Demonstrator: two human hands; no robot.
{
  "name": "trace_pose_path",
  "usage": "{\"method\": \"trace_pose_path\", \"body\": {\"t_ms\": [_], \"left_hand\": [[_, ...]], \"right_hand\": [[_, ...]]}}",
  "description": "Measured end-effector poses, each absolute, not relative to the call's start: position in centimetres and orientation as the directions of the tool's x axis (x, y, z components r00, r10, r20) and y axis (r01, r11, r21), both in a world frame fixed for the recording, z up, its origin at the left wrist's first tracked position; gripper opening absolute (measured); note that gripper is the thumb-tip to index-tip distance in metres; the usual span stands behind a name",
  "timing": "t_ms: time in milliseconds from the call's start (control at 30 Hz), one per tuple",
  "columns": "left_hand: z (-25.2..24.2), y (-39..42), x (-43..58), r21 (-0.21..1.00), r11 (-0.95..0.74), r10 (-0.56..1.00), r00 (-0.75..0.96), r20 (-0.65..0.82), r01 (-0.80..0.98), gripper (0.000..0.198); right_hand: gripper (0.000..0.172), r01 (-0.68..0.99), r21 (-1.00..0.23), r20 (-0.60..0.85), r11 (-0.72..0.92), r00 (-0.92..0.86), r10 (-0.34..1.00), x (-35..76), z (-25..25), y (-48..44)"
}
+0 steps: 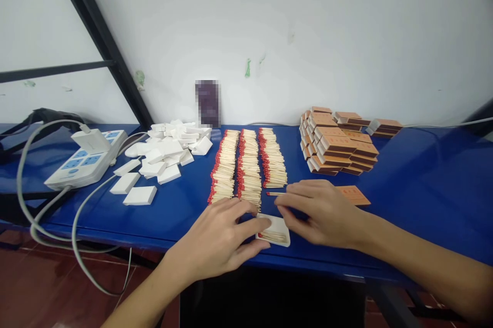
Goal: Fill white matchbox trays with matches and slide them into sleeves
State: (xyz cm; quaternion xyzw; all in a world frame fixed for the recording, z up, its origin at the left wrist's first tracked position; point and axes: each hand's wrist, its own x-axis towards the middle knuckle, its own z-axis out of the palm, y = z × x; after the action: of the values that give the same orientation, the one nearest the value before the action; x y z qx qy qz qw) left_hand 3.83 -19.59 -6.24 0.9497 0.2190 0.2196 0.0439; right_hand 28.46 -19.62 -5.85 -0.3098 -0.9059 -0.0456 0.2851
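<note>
A small white tray (pixel 279 224) lies at the table's front edge with a few matches (pixel 274 237) along its near side. My left hand (pixel 227 235) is closed around the tray's left end, a finger reaching inside it. Just above and to the right of the tray, my right hand (pixel 318 210) has its thumb and index finger brought close together. By its fingertips a loose match (pixel 274 194) lies on the table; whether the fingers pinch anything is too small to tell. Three rows of red-tipped matches (pixel 248 164) stretch away behind the tray.
White trays (pixel 169 148) are heaped at the left, near a power strip (pixel 82 164) with looping cables. Orange matchboxes (pixel 335 140) are stacked at the right. A flat orange box piece (pixel 353 195) lies behind my right wrist. A pixelated dark object (pixel 208 103) leans on the wall.
</note>
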Motion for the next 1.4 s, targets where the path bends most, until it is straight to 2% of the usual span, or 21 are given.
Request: {"method": "trace_pose_path", "body": {"t_ms": [133,233,733,933,1100,1400], "left_hand": [[-6.4,-19.6,3.8,0.184,-0.896,0.444,0.805,0.393,0.404,0.025],[-6.4,-19.6,3.7,0.204,-0.886,0.464,0.802,0.376,0.417,0.026],[-6.7,-19.8,3.6,0.254,-0.883,0.470,0.721,0.510,0.395,0.041],[-6.9,-19.9,3.6,0.237,-0.889,0.457,0.732,0.505,0.391,0.033],[-7.0,-19.8,3.6,0.239,-0.889,0.459,0.750,0.476,0.391,0.033],[-6.8,-19.8,3.6,0.265,-0.887,0.460,0.769,0.443,0.377,0.033]], "right_hand": [[0.017,0.751,-0.177,0.415,0.636,-0.529,0.740,28.9,-6.2,-18.6],[0.015,0.785,-0.212,0.342,0.582,-0.499,0.797,29.0,-6.4,-18.2],[0.022,0.783,-0.207,0.366,0.586,-0.494,0.789,29.0,-6.7,-17.9],[0.021,0.789,-0.227,0.359,0.571,-0.477,0.802,28.8,-6.4,-17.9],[0.020,0.802,-0.245,0.295,0.545,-0.474,0.830,28.8,-6.2,-17.9],[0.021,0.786,-0.269,0.310,0.557,-0.477,0.823,28.9,-6.5,-17.8]]}}
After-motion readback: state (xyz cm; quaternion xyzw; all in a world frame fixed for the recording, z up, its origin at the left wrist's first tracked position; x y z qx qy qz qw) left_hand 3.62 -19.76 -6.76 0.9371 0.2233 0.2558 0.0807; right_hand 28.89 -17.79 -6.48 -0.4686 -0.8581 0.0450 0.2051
